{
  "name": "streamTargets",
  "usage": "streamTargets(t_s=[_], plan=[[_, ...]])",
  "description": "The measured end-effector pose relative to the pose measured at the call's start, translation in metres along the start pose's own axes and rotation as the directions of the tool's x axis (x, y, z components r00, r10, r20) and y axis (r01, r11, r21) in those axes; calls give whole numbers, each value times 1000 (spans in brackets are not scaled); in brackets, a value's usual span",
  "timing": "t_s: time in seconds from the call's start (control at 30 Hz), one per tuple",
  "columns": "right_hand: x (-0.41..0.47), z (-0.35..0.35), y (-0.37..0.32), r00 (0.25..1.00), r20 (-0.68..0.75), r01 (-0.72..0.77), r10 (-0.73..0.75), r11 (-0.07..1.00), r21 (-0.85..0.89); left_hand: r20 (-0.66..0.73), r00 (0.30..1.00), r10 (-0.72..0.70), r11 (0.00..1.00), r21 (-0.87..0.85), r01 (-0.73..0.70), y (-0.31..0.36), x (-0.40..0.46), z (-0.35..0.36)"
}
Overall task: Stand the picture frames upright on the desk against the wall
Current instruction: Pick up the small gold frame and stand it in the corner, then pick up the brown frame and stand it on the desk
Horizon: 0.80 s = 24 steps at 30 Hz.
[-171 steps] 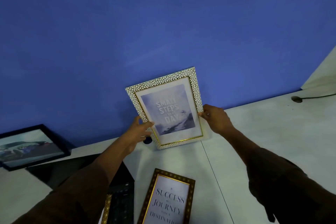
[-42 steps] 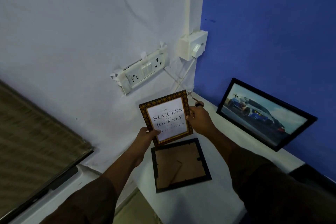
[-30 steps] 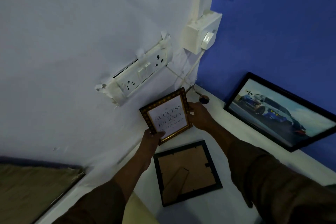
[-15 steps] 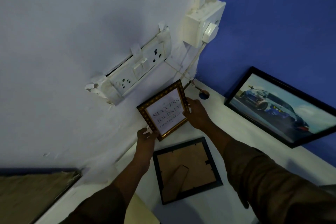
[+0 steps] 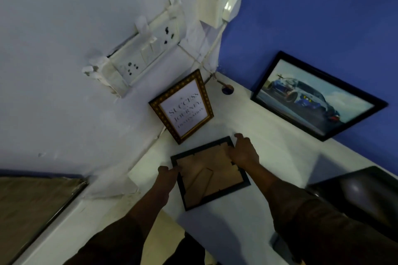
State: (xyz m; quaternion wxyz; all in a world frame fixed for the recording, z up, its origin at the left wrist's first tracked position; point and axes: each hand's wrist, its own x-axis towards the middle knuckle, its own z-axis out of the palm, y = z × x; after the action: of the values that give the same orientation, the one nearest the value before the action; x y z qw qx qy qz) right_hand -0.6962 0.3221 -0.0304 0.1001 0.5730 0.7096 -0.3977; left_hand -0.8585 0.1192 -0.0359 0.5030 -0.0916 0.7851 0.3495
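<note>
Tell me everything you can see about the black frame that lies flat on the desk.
The black frame lies face down on the white desk, a little in front of the gold frame. Its narrow black border surrounds a brown backing board, which looks like fibreboard, with a folded easel stand and small black clips at the edges. The left hand touches its left edge, and the right hand rests on its upper right corner. It is not yet lifted.

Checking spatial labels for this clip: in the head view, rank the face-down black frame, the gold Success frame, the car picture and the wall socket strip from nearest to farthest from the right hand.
From the right hand:
1. Face-down black frame, under the fingers on the desk.
2. Gold Success frame, leaning on the white wall, up-left.
3. Car picture, against the blue wall, right.
4. Wall socket strip, highest, left.
</note>
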Motion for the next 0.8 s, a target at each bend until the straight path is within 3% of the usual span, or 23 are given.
streamTargets(t_s=[0.1,0.23,0.33,0.53,0.7,0.77,0.8], plan=[[-21,17,21,997,2,-77,77,995,-59,48,997,-64,997,48,61,-15,-8,8],[-29,25,29,997,-27,-77,76,994,-73,41,999,16,997,80,-20,-34,11,15],[-26,21,37,994,-15,-109,110,993,36,67,997,46,990,127,-54,-31,9,12],[-44,2,34,998,-39,-38,53,950,311,209,971,118,977,152,-152,-31,27,6],[-81,-24,17,985,-172,65,7,908,414,257,935,244,936,191,-297,-10,-22,20],[-96,-39,10,976,-217,93,-1,904,418,317,875,365,836,302,-458,-1,-51,32],[-105,-48,9,971,-240,106,-4,905,413,367,820,440,730,386,-564,2,-70,37]])
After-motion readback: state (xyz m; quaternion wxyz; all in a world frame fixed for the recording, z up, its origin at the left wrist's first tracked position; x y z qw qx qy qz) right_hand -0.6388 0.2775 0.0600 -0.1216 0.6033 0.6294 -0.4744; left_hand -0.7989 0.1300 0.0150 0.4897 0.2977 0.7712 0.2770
